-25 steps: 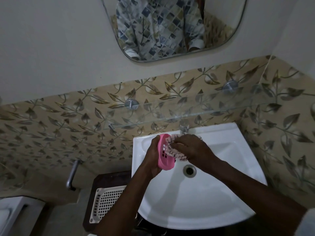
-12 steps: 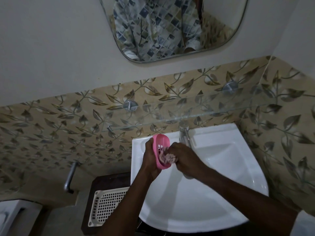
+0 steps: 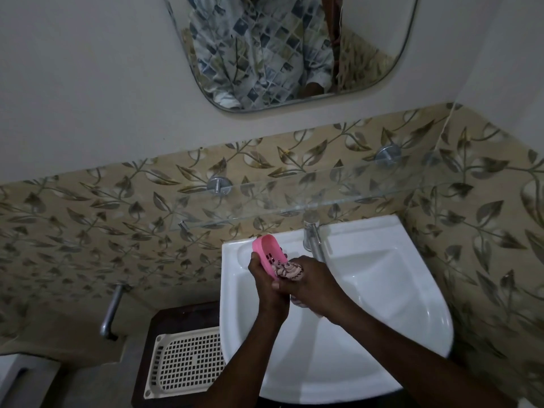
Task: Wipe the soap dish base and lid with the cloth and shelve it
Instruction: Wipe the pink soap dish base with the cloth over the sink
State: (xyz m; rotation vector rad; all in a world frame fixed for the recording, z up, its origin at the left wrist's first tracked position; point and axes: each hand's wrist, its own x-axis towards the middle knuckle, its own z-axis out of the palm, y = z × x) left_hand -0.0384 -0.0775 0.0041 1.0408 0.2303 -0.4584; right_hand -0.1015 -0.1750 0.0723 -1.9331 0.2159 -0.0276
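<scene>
Over the white ceramic basin [image 3: 391, 304], the left hand [image 3: 266, 290] grips a pink slotted plastic soap dish half [image 3: 268, 253], perhaps the base, while the right hand [image 3: 316, 287] clutches a bunched patterned cloth [image 3: 287, 270] inside it. Wiping is in hand; next likely the other half, then the clear glass shelf [image 3: 338, 187].

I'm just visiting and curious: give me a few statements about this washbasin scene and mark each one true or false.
1. The left hand holds the pink soap dish above the white sink. True.
2. The right hand hangs empty beside the sink. False: it grips the bunched cloth, pressed into the soap dish.
3. The soap dish stands on the glass shelf. False: the left hand holds it over the sink, below the shelf.
4. A cream perforated tray lies left of the sink. True.
</scene>
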